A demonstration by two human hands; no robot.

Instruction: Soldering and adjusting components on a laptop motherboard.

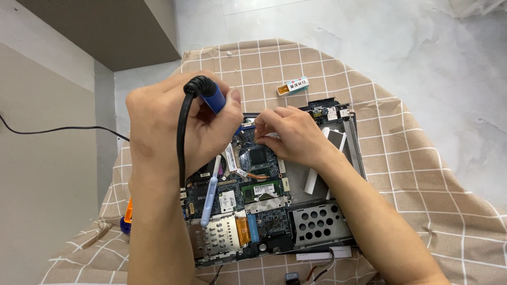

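On checked cloth (412,174) over the worktop lies an opened laptop chassis (322,224), circuit board (259,184) exposed; left hand (174,124) has its grip closed round a blue-handled soldering iron (214,97), black cord (181,142) trailing down wrist; tip hidden behind right hand (296,134); right fingers pinched at board's top edge, what they hold can't be made out; white-blue tool (208,198) rests on board; small box (293,86) beyond; orange-blue item (127,217) mostly hidden by left forearm.
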